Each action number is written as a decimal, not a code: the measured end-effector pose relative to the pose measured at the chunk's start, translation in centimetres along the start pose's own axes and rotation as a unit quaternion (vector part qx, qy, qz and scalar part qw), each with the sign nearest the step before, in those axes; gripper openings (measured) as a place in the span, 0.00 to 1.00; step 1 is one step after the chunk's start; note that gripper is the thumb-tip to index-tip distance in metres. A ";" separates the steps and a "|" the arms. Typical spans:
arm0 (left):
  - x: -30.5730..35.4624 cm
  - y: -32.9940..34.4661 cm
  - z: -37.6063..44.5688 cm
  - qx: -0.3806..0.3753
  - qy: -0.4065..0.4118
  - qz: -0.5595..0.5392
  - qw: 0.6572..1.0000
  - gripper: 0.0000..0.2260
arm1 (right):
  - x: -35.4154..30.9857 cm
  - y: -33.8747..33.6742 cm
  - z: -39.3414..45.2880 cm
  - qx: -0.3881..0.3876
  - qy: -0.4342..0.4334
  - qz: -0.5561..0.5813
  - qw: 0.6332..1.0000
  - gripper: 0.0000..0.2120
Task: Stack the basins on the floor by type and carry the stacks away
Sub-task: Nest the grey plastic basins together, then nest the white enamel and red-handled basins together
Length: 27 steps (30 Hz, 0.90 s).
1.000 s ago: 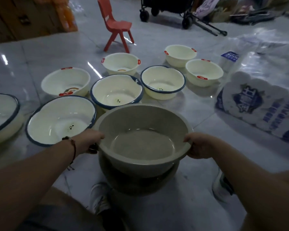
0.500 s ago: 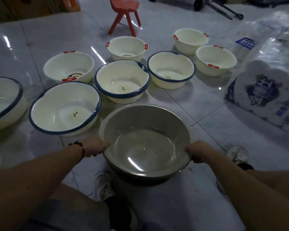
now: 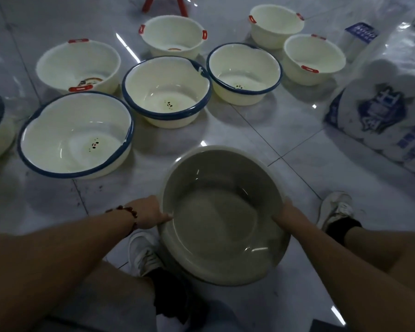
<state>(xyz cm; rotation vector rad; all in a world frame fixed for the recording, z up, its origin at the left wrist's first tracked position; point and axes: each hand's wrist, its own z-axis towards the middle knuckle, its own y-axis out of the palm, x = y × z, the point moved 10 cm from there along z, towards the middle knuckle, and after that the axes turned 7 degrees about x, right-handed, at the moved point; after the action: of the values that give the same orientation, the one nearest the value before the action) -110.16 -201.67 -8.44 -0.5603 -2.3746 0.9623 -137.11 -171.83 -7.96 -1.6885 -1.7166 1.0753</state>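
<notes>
Both hands hold a big round grey basin (image 3: pixel 222 216) by its rim, just above the shiny tiled floor (image 3: pixel 285 130). The left hand (image 3: pixel 147 213) grips the left edge and the right hand (image 3: pixel 284 212) grips the right edge. The basin looks smooth, maybe plastic, and it tips a little. Beyond it sit cream basins on the floor. One wide basin (image 3: pixel 74 133) has a blue rim. A deeper one (image 3: pixel 78 65) has red handles.

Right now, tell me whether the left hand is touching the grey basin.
Touching. The head view shows the left hand gripping the rim of the grey basin, thumb over the edge, no gap.
</notes>
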 end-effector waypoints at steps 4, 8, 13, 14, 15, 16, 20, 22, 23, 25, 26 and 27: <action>-0.2 1.2 0.1 -0.051 0.022 0.019 0.998 0.24 | -0.2 0.9 0.5 0.042 -0.007 0.013 0.999 0.31; -1.3 2.3 1.2 -0.054 0.025 0.018 0.998 0.28 | -0.3 2.0 0.5 0.019 -0.006 -0.001 1.000 0.44; -1.7 1.6 2.1 -0.037 0.004 0.248 0.968 0.32 | -1.1 1.2 0.8 -0.022 -0.018 0.000 1.000 0.49; -1.5 1.4 2.1 -0.032 0.006 0.299 0.954 0.34 | -1.5 1.0 0.8 -0.034 -0.028 -0.002 0.999 0.48; -1.0 1.2 1.9 -0.033 0.006 0.340 0.940 0.34 | -2.0 0.8 0.5 -0.045 -0.042 -0.012 0.998 0.47; -0.3 0.6 1.7 -0.022 0.009 0.375 0.927 0.34 | -2.5 0.4 0.4 -0.047 -0.062 -0.029 0.997 0.46; 3.6 -3.9 0.3 0.103 0.074 0.316 0.940 0.26 | -6.8 -1.4 -0.8 -0.008 -0.167 -0.116 0.979 0.46; 4.9 -6.2 -1.3 0.161 0.111 0.241 0.951 0.26 | -10.4 -2.9 -3.8 0.011 -0.214 -0.136 0.967 0.45; 5.5 -7.2 -2.6 0.184 0.123 0.217 0.951 0.27 | -12.2 -3.6 -5.0 0.021 -0.235 -0.145 0.961 0.44; 5.9 -9.5 -5.8 0.224 0.129 0.178 0.950 0.30 | -15.9 -4.7 -7.2 0.031 -0.281 -0.162 0.945 0.44; 5.5 -10.5 -7.5 0.233 0.121 0.169 0.950 0.31 | -18.0 -5.1 -8.4 0.031 -0.309 -0.162 0.937 0.43; 4.6 -11.4 -9.1 0.240 0.111 0.174 0.949 0.32 | -20.0 -5.4 -9.4 0.031 -0.338 -0.160 0.927 0.41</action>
<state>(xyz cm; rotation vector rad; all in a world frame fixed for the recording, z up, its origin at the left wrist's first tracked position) -110.34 -202.08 6.89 -0.8541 -1.7819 1.4879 -130.54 -189.20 5.18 -0.9824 -2.2322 1.6411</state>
